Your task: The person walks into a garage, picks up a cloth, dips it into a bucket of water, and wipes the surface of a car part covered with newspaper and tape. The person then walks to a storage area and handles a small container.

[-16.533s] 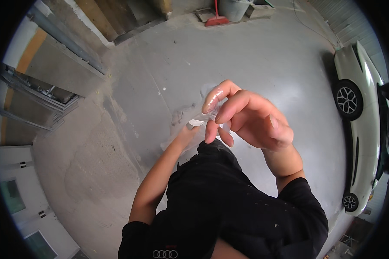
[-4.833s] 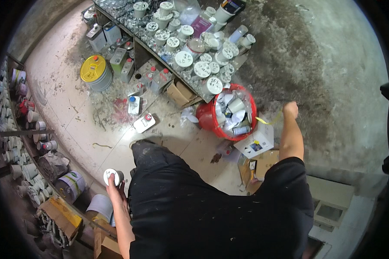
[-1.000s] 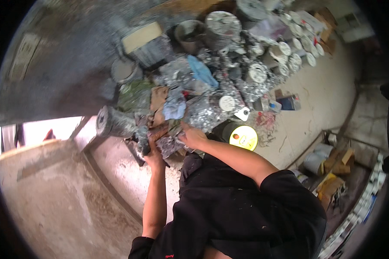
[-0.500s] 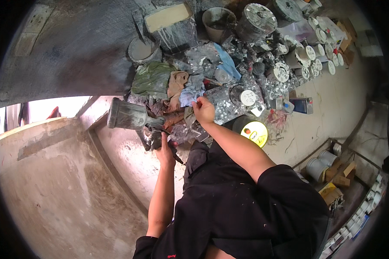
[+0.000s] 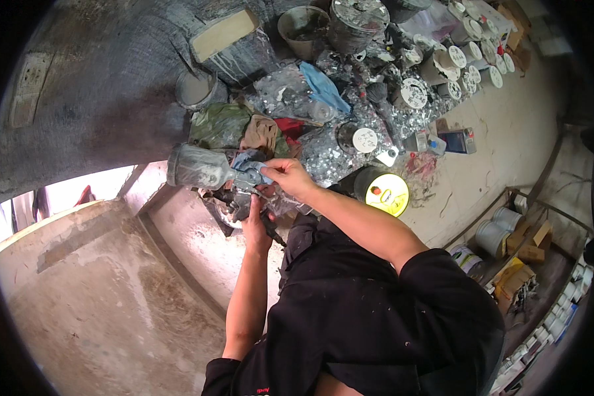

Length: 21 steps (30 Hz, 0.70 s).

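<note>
My left hand [image 5: 256, 230] is wrapped around the handle of a paint spray gun, whose dull grey cup [image 5: 199, 167] points to the left. Between the fingers of my right hand [image 5: 292, 178] is a crumpled light-blue rag [image 5: 248, 160]. The rag lies against the gun beside the cup's narrow end. Just beyond it are a tan cloth [image 5: 260, 132], a red cloth [image 5: 289, 127] and a green cloth [image 5: 221, 125] on the paint-spattered bench. My fingers and the rag hide part of the gun's body.
Paint-crusted buckets [image 5: 303, 33] stand along the back of the bench, with many lidded white tubs [image 5: 414, 94] to the right. A yellow-lidded bucket [image 5: 387, 196] is close to my right forearm. Metal cans [image 5: 457, 141] stand on the floor.
My right hand has brought the blue rag leftward from the cloth pile onto the spray gun. A red cloth now shows in the pile. The whole view has shifted slightly.
</note>
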Each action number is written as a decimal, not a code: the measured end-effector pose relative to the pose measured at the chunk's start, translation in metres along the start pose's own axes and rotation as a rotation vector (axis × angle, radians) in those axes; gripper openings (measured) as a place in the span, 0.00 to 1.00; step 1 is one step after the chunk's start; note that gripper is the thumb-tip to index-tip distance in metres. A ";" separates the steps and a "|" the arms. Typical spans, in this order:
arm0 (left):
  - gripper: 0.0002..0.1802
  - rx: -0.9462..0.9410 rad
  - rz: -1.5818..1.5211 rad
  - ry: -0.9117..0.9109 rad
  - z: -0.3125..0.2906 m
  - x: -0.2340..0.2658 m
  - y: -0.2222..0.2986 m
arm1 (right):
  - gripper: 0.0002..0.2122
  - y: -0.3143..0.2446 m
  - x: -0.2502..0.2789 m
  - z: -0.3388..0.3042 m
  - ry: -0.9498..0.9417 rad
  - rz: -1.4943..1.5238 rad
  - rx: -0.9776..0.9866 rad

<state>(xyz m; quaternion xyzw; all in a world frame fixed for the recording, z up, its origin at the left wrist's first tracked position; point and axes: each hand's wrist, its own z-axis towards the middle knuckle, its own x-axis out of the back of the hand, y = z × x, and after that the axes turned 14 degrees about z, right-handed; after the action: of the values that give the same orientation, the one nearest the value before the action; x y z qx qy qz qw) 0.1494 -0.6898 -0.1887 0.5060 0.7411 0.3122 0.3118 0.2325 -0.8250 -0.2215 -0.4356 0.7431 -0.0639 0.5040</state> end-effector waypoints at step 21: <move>0.17 -0.254 0.262 0.140 0.027 0.000 0.019 | 0.16 -0.038 0.074 -0.030 0.257 -0.938 0.614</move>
<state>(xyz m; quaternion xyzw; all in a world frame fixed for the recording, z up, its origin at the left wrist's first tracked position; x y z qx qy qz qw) 0.1810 -0.6808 -0.1908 0.5318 0.6433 0.4757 0.2777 0.2225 -0.9109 -0.2379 -0.5412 0.4730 -0.5458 0.4306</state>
